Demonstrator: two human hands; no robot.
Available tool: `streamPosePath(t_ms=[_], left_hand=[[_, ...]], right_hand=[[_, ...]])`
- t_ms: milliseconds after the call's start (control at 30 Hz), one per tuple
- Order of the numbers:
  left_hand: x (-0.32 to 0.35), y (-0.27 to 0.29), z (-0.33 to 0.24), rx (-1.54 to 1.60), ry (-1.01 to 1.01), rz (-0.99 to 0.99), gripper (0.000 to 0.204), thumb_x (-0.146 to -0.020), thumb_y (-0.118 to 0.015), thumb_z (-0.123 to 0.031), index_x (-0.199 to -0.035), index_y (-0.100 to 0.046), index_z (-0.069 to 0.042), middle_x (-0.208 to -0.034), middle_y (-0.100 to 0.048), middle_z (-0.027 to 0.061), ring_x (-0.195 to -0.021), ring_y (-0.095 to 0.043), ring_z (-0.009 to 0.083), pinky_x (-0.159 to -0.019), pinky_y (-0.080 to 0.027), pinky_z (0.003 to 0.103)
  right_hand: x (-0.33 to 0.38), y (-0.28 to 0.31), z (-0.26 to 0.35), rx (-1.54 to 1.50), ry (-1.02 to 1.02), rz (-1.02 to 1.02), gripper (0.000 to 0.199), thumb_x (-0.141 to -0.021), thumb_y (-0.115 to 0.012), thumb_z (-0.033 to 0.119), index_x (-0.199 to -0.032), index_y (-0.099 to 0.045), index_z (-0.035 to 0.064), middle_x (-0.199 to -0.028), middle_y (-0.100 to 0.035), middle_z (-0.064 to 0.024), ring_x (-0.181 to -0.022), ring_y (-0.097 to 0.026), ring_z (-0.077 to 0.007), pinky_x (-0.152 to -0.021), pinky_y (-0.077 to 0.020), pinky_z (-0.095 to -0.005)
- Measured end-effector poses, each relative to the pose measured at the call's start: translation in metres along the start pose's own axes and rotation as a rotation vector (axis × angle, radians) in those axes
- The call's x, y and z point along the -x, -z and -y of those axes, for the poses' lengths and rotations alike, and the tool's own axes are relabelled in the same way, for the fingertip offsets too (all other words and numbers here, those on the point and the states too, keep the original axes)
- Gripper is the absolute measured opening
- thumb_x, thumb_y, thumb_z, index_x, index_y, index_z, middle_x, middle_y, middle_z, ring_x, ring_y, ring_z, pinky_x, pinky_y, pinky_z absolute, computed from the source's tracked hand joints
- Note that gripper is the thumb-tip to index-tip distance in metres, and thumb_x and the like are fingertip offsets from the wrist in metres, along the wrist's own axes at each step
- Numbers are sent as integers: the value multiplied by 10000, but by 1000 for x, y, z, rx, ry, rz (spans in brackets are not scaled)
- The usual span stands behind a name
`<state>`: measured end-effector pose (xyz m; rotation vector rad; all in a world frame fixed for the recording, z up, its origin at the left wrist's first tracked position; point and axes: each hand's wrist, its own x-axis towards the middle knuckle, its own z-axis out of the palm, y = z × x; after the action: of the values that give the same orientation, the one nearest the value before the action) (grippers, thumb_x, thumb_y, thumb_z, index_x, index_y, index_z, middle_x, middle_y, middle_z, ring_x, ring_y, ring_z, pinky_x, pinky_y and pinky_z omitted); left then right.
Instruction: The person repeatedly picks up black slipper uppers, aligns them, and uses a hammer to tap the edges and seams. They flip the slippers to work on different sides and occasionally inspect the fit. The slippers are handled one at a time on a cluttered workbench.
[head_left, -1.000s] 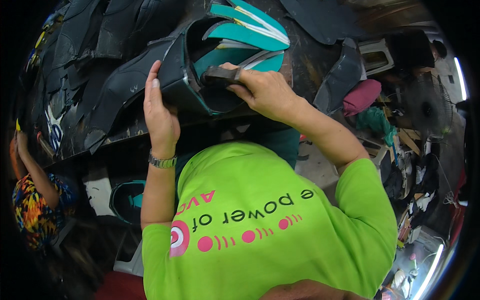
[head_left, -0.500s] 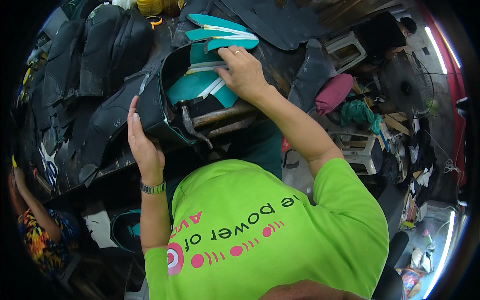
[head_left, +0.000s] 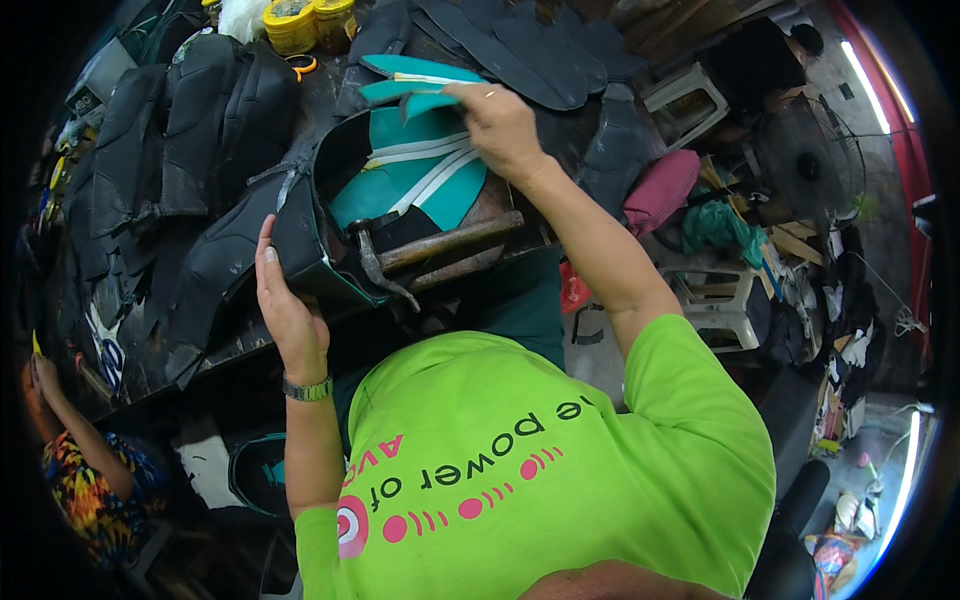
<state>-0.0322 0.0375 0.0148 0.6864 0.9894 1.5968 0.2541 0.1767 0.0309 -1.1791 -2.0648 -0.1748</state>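
A black sewn piece with a teal inner side (head_left: 305, 225), like a boot upper, stands open on the workbench. Against its outer left face lies my left hand (head_left: 292, 315), fingers stretched flat, a metal watch on its wrist. My right hand (head_left: 497, 125) is closed on the edge of a teal panel (head_left: 425, 104) at the top of a stack. Below that hand, more teal panels with white strips (head_left: 415, 170) lie spread, partly inside the black piece. A hammer (head_left: 440, 248) with a wooden handle rests just in front of them. My right thumb is mostly hidden.
Black sewn pieces (head_left: 205, 130) crowd the bench's left side; flat black sole shapes (head_left: 520, 60) lie at the back. Yellow jars (head_left: 290, 25), orange-handled scissors (head_left: 303, 66) and blue-handled scissors (head_left: 110, 355) are around. Another person's hand (head_left: 45, 375) is at far left; a fan (head_left: 808, 165) stands right.
My right hand has gone from spread fingers over the teal panels to a closed grip at their right edge. The panels below now show more fully. My left hand has stayed against the black piece.
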Motion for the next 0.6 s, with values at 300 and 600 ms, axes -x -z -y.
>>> streamPosePath(t_ms=[300,600], left_hand=[[1,-2,0,31,-5,6,409,-1096,-339,-202,-1450,-449,-29,-1276,-605,132,-1065,-653,170,-893,-559,289],[0,1,0,-5,5,4,413,-1099,-343,-218,-1451,-444,-28,-1301,-592,129,-1086,-646,178,-909,-551,298]], right_hand=[[-52,32,-117,-905,-698,-434,322,-971,-589,51,-1277,-599,-50,-1123,-702,-130,-953,-680,-218,-858,-543,-334],[-34,11,-195,24,-795,-331,385,-890,-687,127,-1252,-624,10,-1124,-683,-219,-1101,-635,-331,-937,-503,-439]])
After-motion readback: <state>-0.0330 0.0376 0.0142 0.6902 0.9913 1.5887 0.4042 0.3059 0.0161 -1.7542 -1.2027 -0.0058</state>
